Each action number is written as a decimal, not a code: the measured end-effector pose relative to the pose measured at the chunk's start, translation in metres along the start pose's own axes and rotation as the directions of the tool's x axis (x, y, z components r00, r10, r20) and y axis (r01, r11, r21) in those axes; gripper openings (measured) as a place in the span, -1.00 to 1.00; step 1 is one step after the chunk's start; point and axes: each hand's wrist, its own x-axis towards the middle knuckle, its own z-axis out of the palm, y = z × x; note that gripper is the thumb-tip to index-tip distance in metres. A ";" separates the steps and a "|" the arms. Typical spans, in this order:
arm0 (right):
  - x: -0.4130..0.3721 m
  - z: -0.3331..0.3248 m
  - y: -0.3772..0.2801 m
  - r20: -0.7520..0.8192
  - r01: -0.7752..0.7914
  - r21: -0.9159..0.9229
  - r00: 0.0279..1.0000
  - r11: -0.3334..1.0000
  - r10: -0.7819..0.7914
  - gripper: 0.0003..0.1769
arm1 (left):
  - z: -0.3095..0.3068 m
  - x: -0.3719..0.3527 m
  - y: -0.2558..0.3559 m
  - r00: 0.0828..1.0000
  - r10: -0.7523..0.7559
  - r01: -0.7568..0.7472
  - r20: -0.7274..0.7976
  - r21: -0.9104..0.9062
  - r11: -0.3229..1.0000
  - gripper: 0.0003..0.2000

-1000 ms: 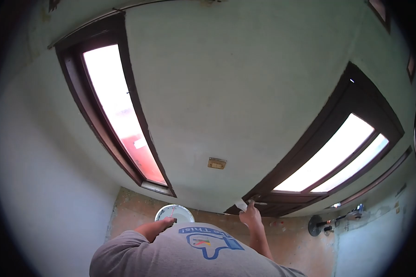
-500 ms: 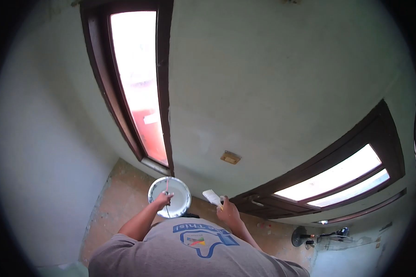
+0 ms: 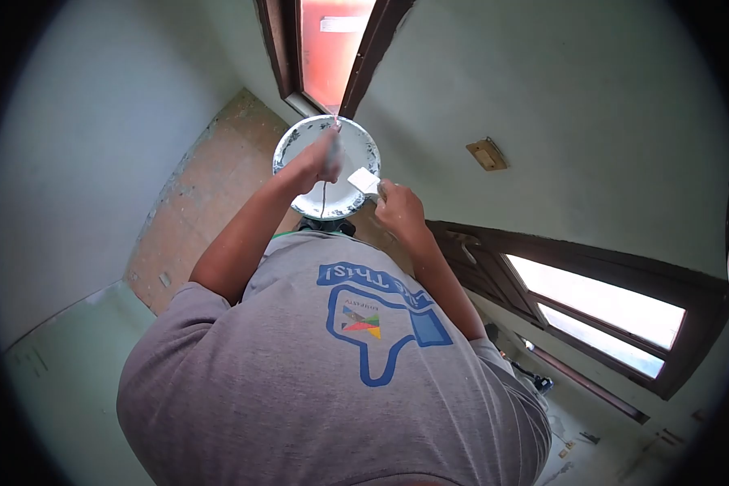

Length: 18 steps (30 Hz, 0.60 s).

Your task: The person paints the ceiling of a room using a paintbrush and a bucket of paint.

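Observation:
My left hand (image 3: 322, 159) is closed round the wire handle (image 3: 324, 201) of a white paint bucket (image 3: 363, 146), with the fingers a little blurred. The bucket hangs in front of my body, and dark smears mark its inner wall. My right hand (image 3: 400, 211) grips a paintbrush (image 3: 364, 181). White covers its wide bristles, which point toward the bucket and overlap its right rim from this view. Most of the brush handle is hidden in my fingers.
Ahead is a dark-framed window (image 3: 332, 65). A yellowed switch plate (image 3: 487, 154) sits on the pale green wall (image 3: 559, 105). To the right stands a dark wooden door (image 3: 462, 249). Brownish tiles (image 3: 194, 194) cover the floor at left.
My view has tilted downward, so the window sits higher and more of my shirt shows. The brush has come closer to the bucket. Both hands keep their holds.

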 end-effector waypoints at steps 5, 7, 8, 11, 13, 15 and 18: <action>0.054 0.021 -0.018 0.241 0.007 -0.110 0.970 0.994 0.020 -0.70 | 0.008 -0.014 0.012 1.000 -0.025 0.024 -0.012 -0.019 1.000 -0.43; 0.073 0.043 -0.016 0.302 0.027 -0.167 0.953 0.986 0.025 -0.71 | 0.012 -0.020 0.015 0.998 -0.041 0.043 -0.037 0.048 0.998 -0.44; 0.078 0.053 -0.016 0.329 0.047 -0.192 0.944 0.980 0.019 -0.70 | 0.014 -0.022 0.016 0.997 -0.042 0.047 -0.072 0.069 0.997 -0.44; 0.085 0.074 -0.015 0.392 0.106 -0.236 0.920 0.966 -0.005 -0.69 | 0.016 -0.027 0.020 0.996 -0.043 0.047 -0.079 0.052 0.998 -0.44; 0.087 0.081 -0.018 0.416 0.134 -0.256 0.909 0.957 -0.017 -0.68 | 0.015 -0.028 0.021 0.995 -0.049 0.052 -0.083 0.033 0.998 -0.44; 0.087 0.086 -0.018 0.409 0.186 -0.285 0.911 0.940 -0.056 -0.72 | 0.017 -0.028 0.022 0.996 -0.038 0.041 -0.077 0.032 0.999 -0.45; 0.088 0.088 -0.019 0.411 0.190 -0.302 0.910 0.934 -0.053 -0.74 | 0.016 -0.028 0.022 0.997 -0.041 0.041 -0.070 -0.002 0.999 -0.45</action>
